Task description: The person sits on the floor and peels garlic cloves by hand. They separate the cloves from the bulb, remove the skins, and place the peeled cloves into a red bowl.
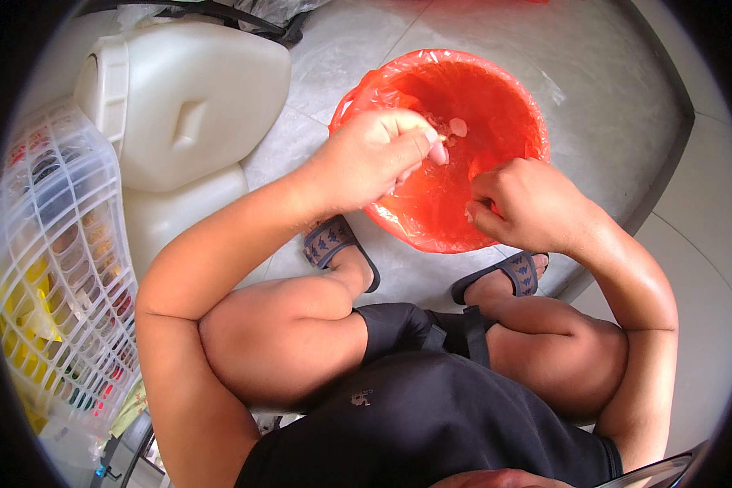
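Observation:
My left hand [378,155] is over the left side of a bin lined with a red plastic bag [494,79]. Its thumb and fingers pinch together, and a small pale yellowish piece [443,139] shows at the tips. Above the bin's lower right rim is my right hand [524,201], its fingers curled inward. Whether anything lies inside that curl is hidden. Down in the bag are light scraps [448,131], one of them a rounded pale pink piece [458,127].
A large white plastic jerrycan [219,104] lies to the left of the bin. Nearer on that side, a clear plastic lattice basket [67,256] holds mixed packaged items. My slippered feet [335,244] flank the bin's near side on grey tiles [585,91]. A dark floor strip [671,155] runs along the right.

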Motion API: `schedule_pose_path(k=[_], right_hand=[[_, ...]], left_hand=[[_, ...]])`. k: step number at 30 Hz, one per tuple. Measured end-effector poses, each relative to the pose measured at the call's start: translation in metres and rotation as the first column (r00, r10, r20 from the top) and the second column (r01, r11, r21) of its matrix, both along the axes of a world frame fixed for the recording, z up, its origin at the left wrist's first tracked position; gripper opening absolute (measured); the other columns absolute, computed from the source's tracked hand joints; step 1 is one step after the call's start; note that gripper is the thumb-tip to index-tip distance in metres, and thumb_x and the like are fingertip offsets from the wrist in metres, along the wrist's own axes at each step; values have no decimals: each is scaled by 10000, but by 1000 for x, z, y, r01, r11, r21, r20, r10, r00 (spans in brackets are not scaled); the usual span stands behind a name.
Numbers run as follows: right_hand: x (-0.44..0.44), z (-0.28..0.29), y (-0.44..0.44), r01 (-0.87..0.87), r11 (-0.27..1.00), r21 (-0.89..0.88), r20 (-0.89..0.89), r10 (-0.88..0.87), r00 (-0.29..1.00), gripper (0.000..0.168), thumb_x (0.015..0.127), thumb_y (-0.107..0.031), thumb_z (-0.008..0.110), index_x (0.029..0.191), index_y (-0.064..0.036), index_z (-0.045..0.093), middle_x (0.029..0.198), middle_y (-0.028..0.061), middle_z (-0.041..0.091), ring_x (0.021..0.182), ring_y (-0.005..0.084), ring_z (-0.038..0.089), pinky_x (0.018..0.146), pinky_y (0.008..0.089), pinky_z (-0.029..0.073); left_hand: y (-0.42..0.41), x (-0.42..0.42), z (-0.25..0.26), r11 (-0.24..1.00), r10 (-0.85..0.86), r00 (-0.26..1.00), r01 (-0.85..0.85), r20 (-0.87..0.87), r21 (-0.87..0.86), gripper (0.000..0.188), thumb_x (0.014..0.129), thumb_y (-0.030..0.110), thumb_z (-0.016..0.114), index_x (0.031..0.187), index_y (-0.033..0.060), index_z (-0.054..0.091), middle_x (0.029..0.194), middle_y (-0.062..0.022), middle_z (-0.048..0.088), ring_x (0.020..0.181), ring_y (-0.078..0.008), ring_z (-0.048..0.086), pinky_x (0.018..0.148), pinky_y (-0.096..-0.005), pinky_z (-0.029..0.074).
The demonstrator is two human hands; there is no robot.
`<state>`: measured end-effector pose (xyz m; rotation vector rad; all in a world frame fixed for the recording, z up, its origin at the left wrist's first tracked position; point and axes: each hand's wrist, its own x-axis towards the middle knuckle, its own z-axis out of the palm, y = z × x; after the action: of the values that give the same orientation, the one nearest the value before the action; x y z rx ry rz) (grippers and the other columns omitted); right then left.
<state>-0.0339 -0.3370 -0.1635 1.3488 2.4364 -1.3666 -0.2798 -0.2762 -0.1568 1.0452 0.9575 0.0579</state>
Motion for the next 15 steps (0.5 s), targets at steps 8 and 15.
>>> schedule_pose_path(k=[8,15], right_hand=[[-8,24,35,155,988,27,154,-158,975,269,920,-291,645,881,-40,732,754,183,695,734,391,686,672,493,552],[-61,-42,57,-10,1000,-24,425,20,905,233,959,-254,617,976,-64,750,909,177,742,841,355,730,740,436,587]], left_hand=[[14,-1,9,837,-140,972,219,-191,502,209,958,219,695,967,19,752,822,-33,720,708,-100,603,641,-293,497],[27,-3,-2,871,84,988,-8,-133,491,379,974,391,701,872,27,724,742,-19,691,660,-81,602,604,-283,503]])
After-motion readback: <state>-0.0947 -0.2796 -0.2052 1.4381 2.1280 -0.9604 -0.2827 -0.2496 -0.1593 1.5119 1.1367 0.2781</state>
